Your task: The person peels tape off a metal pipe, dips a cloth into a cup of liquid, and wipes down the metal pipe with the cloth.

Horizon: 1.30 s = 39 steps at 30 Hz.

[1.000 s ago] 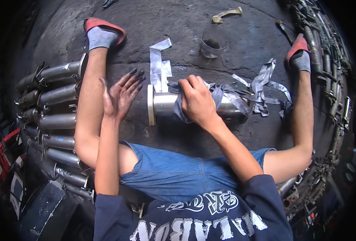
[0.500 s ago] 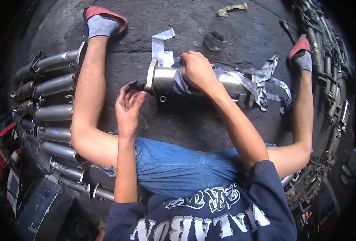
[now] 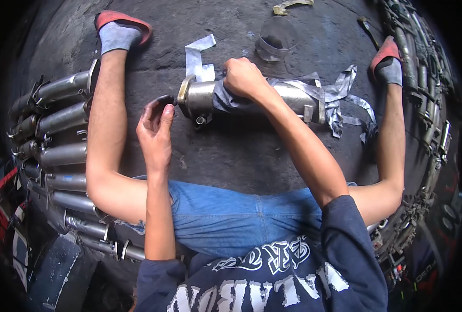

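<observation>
A shiny metal exhaust canister [image 3: 293, 99] with an end flange [image 3: 184, 97] lies crosswise on the dark floor between the legs. My right hand [image 3: 244, 78] is closed on a dark grey cloth [image 3: 231, 100], which drapes over the canister's upper side left of its middle. Beside the flange is my left hand [image 3: 155, 130], palm turned inward, its blackened fingers curved and the thumb raised. Nothing shows between those fingers; whether a fingertip touches the flange I cannot tell. A short pipe stub [image 3: 200, 120] sticks out below the flange.
Silvery strips [image 3: 340, 93] lie at the canister's right end, and another strip [image 3: 194, 57] behind its left. A clear tub [image 3: 276, 44] stands beyond. Similar canisters [image 3: 64, 119] line the left side; metal parts [image 3: 415, 57] are piled along the right. A brush [image 3: 369, 31] lies near the right foot.
The canister has rolled a little, so its flange and stub sit at a different angle. My left hand has turned, its thumb now upright. My right hand stays on the cloth. The whole view shifted slightly.
</observation>
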### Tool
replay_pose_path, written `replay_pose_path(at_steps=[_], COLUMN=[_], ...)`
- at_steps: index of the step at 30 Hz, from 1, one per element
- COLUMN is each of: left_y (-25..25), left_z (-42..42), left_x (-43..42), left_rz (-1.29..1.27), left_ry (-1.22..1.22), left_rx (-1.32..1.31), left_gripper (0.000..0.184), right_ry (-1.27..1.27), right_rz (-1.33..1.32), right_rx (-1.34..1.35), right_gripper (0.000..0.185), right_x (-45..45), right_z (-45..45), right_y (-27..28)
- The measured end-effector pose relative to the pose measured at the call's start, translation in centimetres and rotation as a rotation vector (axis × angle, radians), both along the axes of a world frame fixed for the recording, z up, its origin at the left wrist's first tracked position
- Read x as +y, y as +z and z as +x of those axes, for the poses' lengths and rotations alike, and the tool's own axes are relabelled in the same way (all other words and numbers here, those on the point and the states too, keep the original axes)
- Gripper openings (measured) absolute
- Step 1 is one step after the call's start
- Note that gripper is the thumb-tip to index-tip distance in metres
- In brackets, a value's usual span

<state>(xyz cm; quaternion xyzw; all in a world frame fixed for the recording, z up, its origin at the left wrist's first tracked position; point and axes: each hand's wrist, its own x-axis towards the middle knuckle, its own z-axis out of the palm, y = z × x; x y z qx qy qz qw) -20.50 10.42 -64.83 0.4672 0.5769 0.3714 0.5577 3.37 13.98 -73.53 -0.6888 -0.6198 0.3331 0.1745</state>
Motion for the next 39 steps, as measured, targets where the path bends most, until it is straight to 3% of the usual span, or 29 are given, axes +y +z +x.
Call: replay_pose_path(at_steps=[7, 9, 12, 15, 17, 19, 21, 23, 25, 27, 31, 33, 35, 37, 39], left_y=[-0.2, -0.2, -0.7, -2.5, -4.1, -4.7, -4.9, -6.4, -5.6, -5.1, -2.5, -1.4, -0.4, 0.1, 0.5], left_z=[-1.1, -1.5, -2.0, -2.2, -1.2, -0.1, 0.8, 0.1, 0.2, -0.6, -1.2, -0.7, 0.4, 1.8, 3.3], left_x=[1.6, 2.2, 3.1, 3.4, 3.7, 3.8, 4.3, 3.8, 3.1, 2.9, 2.3, 2.3, 2.2, 2.2, 2.2], left_rz=[0.205, 0.22, 0.162, 0.11, -0.088, -0.107, 0.064, 0.135, -0.014, 0.019, 0.071, 0.121, 0.184, 0.275, 0.303], left_ry=[-0.227, -0.275, -0.275, -0.287, -0.233, -0.25, -0.354, -0.284, -0.207, -0.175, -0.138, -0.129, -0.115, -0.149, -0.166], left_rx=[0.356, 0.406, 0.374, 0.359, 0.104, 0.082, 0.38, 0.504, 0.324, 0.274, 0.257, 0.265, 0.269, 0.296, 0.272], left_gripper=[0.032, 0.032, 0.034, 0.036, 0.036, 0.037, 0.042, 0.045, 0.041, 0.037, 0.027, 0.024, 0.024, 0.024, 0.024], right_ry=[0.042, -0.019, -0.123, -0.221, -0.186, -0.19, -0.167, -0.147, -0.239, -0.249, -0.029, 0.001, -0.16, -0.377, -0.64], right_rz=[-0.019, 0.303, 0.322, 0.165, 0.211, 0.092, -0.104, -0.012, 0.097, 0.143, -0.162, -0.276, -0.339, -0.164, 0.157], right_rx=[-0.005, 0.155, 0.342, 0.433, 0.418, 0.459, 0.415, 0.407, 0.449, 0.465, 0.386, 0.509, 0.717, 0.761, 1.042], right_gripper=[0.019, 0.016, 0.017, 0.02, 0.022, 0.023, 0.026, 0.025, 0.022, 0.023, 0.024, 0.026, 0.026, 0.028, 0.041], right_x=[-0.6, -0.8, -2.3, -4.8, -5.4, -4.6, -4.2, -5.1, -5.9, -6.2, -10.4, -13.2, -15.6, -17.3, -18.6], right_z=[0.3, 0.1, 0.6, 2.3, 3.0, 3.3, 3.4, 3.2, 2.6, 2.5, 4.0, 5.8, 8.6, 11.2, 13.3], right_y=[0.7, 1.4, 3.6, 5.9, 5.9, 5.9, 7.2, 5.6, 5.5, 5.8, 6.6, 9.0, 11.9, 15.2, 17.2])
